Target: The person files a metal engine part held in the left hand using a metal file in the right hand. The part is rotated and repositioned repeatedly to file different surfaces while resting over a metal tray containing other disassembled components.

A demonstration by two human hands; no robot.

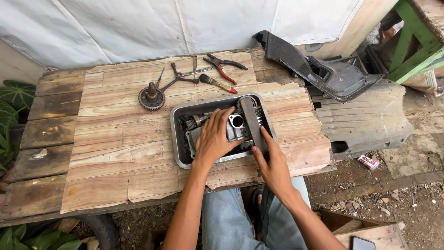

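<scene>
Both hands work in the tray (178,139): left hand (213,138) lies spread, fingers apart, hiding much of the engine part (237,126). Right hand (274,163) pinches the chain guide (252,121); its lower end is hidden.

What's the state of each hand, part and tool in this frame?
left hand: palm down on the engine part, fingers spread
right hand: gripping the lower end of the chain guide
engine part: lying in the tray
chain guide: laid across the engine part
metal tray: flat on the table
gear: flat on the table, shaft up
pliers: handles spread, untouched
screwdriver: lying loose, untouched
</scene>
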